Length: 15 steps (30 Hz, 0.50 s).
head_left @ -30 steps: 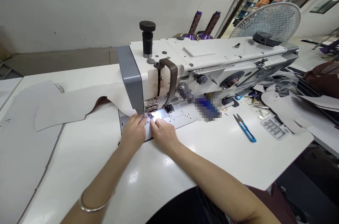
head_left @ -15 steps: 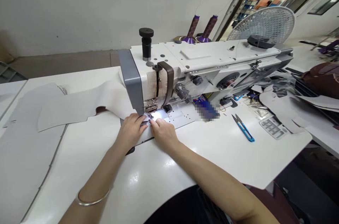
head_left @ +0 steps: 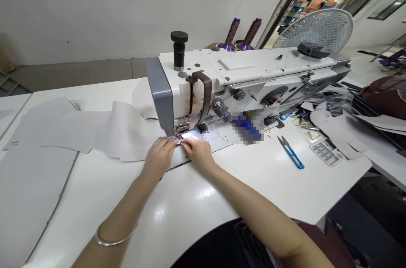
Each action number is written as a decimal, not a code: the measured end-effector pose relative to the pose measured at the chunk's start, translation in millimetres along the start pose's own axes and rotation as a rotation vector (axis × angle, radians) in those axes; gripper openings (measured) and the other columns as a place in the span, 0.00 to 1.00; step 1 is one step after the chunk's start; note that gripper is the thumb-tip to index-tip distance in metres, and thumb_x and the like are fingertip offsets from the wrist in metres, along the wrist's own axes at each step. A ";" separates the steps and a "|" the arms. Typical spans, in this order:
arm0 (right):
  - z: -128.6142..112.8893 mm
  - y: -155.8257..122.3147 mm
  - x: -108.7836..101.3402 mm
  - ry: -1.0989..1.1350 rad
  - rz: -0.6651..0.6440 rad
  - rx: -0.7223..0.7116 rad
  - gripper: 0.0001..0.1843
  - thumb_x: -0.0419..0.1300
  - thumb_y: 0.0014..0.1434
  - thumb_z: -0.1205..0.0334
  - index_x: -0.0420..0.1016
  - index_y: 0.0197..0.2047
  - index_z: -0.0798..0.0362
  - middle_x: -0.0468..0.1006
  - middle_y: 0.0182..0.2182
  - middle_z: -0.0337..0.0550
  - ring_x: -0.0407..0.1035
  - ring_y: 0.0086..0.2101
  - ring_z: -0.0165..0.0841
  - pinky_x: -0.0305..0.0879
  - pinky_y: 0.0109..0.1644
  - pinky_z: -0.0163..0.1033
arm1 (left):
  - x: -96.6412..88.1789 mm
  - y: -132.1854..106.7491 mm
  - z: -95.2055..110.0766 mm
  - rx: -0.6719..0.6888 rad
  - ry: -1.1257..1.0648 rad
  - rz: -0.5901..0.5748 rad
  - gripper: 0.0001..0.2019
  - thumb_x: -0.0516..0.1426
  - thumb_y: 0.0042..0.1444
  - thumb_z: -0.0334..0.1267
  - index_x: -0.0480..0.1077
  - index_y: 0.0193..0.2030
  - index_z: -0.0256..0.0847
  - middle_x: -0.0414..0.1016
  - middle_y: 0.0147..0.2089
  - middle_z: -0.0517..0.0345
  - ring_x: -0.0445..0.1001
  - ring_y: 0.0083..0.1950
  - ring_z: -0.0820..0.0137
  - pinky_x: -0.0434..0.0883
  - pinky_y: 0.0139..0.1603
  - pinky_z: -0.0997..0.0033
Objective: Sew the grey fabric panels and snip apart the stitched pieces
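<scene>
The white counter (head_left: 190,209) carries all the work items. The sewing machine (head_left: 244,71) stands across it, its head to the left and its work light lit at the needle area. A stack of pale panels (head_left: 38,175) lies flat at the left. The fan (head_left: 330,27) stands behind the far end of the machine. The pale sheet (head_left: 122,128) overlaps the stack at its left end, rises in a curl at mid-length and extends right to the needle area. My left hand (head_left: 157,156) lies over its right end, fingers close together; my right hand (head_left: 199,153) is just beside, thumb and forefinger narrowed at the edge. I cannot tell whether either hand pinches the material. Two thread cones (head_left: 232,31) stand behind the machine. The blue-handled snips (head_left: 292,156) lie to its front right, blades parted. A metal bangle (head_left: 112,243) encircles my left forearm.
</scene>
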State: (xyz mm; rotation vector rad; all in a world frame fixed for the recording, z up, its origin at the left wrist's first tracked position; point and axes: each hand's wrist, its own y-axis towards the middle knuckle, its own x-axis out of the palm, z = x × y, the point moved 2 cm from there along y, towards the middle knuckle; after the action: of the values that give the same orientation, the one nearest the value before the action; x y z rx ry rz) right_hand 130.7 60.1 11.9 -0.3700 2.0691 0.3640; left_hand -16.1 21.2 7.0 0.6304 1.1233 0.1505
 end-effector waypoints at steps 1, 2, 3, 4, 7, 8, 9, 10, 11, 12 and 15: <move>0.3 1.1 0.2 0.014 0.002 0.019 0.08 0.53 0.64 0.62 0.74 0.39 0.47 0.75 0.36 0.34 0.67 0.34 0.28 0.52 0.32 0.32 | 1.0 -0.2 -0.4 -0.002 -0.011 0.003 0.11 0.48 0.61 0.31 0.72 0.40 0.42 0.73 0.35 0.54 0.69 0.41 0.66 0.70 0.41 0.67; 0.4 1.6 0.6 0.012 0.006 0.034 0.07 0.53 0.63 0.62 0.73 0.38 0.48 0.75 0.35 0.34 0.67 0.33 0.28 0.52 0.32 0.32 | 2.0 -0.6 -0.5 -0.004 -0.009 -0.003 0.12 0.48 0.61 0.31 0.73 0.40 0.43 0.72 0.35 0.54 0.68 0.40 0.66 0.70 0.41 0.67; 0.4 1.5 1.0 -0.004 0.011 0.045 0.07 0.54 0.63 0.62 0.73 0.37 0.48 0.75 0.34 0.34 0.67 0.32 0.28 0.51 0.31 0.32 | 3.0 -0.9 -0.4 -0.005 0.001 -0.014 0.12 0.48 0.61 0.30 0.73 0.40 0.43 0.72 0.35 0.54 0.68 0.40 0.66 0.69 0.41 0.67; 0.2 0.7 1.5 -0.031 0.019 0.050 0.06 0.54 0.63 0.62 0.72 0.36 0.49 0.75 0.33 0.34 0.66 0.31 0.28 0.50 0.30 0.33 | 3.8 -1.1 -0.1 -0.003 0.014 -0.026 0.13 0.48 0.61 0.30 0.73 0.40 0.42 0.72 0.35 0.53 0.68 0.40 0.65 0.69 0.40 0.67; -1.6 -5.4 2.7 -0.167 0.034 0.020 0.09 0.51 0.64 0.62 0.70 0.36 0.50 0.73 0.32 0.36 0.64 0.29 0.28 0.47 0.28 0.34 | 5.3 -1.0 0.8 -0.004 0.036 -0.059 0.14 0.48 0.60 0.29 0.74 0.42 0.41 0.71 0.35 0.52 0.67 0.41 0.64 0.69 0.41 0.65; -2.8 -8.2 3.1 -0.221 0.025 -0.012 0.09 0.49 0.65 0.64 0.70 0.36 0.50 0.72 0.32 0.37 0.63 0.29 0.28 0.45 0.27 0.35 | 5.5 -0.8 0.9 -0.008 0.041 -0.068 0.14 0.47 0.60 0.30 0.74 0.42 0.42 0.71 0.35 0.52 0.67 0.41 0.64 0.69 0.41 0.65; -4.2 -10.9 3.4 -0.272 0.012 -0.050 0.10 0.48 0.65 0.65 0.70 0.36 0.50 0.71 0.32 0.38 0.63 0.29 0.29 0.43 0.26 0.35 | 5.8 -0.6 0.9 -0.014 0.046 -0.076 0.14 0.47 0.60 0.30 0.74 0.42 0.42 0.71 0.35 0.52 0.67 0.41 0.64 0.69 0.41 0.65; -5.6 -13.3 3.5 -0.318 -0.002 -0.089 0.10 0.48 0.65 0.67 0.69 0.37 0.50 0.70 0.31 0.38 0.62 0.29 0.29 0.42 0.26 0.36 | 6.0 -0.6 0.7 -0.022 0.050 -0.083 0.14 0.47 0.60 0.30 0.74 0.41 0.42 0.71 0.35 0.52 0.67 0.41 0.64 0.69 0.42 0.65; -6.8 -15.3 3.5 -0.354 -0.017 -0.125 0.10 0.47 0.64 0.69 0.69 0.38 0.50 0.70 0.31 0.39 0.62 0.29 0.30 0.41 0.26 0.36 | 6.4 -0.8 0.4 -0.030 0.050 -0.091 0.14 0.47 0.60 0.30 0.74 0.41 0.42 0.71 0.35 0.52 0.67 0.41 0.65 0.69 0.42 0.64; -7.9 -16.6 3.3 -0.380 -0.030 -0.155 0.10 0.47 0.64 0.70 0.69 0.39 0.50 0.70 0.31 0.40 0.61 0.29 0.30 0.41 0.26 0.36 | 6.9 -1.3 0.0 -0.037 0.049 -0.098 0.14 0.47 0.60 0.30 0.74 0.40 0.42 0.71 0.36 0.52 0.68 0.41 0.65 0.69 0.42 0.64; -9.7 -17.3 3.0 -0.415 -0.057 -0.196 0.10 0.48 0.62 0.72 0.68 0.41 0.52 0.70 0.32 0.42 0.62 0.30 0.31 0.41 0.26 0.37 | 8.6 -4.0 -2.0 -0.043 0.047 -0.115 0.15 0.47 0.60 0.29 0.74 0.42 0.43 0.72 0.42 0.50 0.68 0.45 0.64 0.69 0.44 0.63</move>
State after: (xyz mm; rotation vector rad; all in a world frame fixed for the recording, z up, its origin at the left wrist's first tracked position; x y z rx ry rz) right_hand 128.7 40.2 12.2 -0.4300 1.6192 0.5614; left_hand -14.8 22.2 -2.5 0.5250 1.1954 0.0912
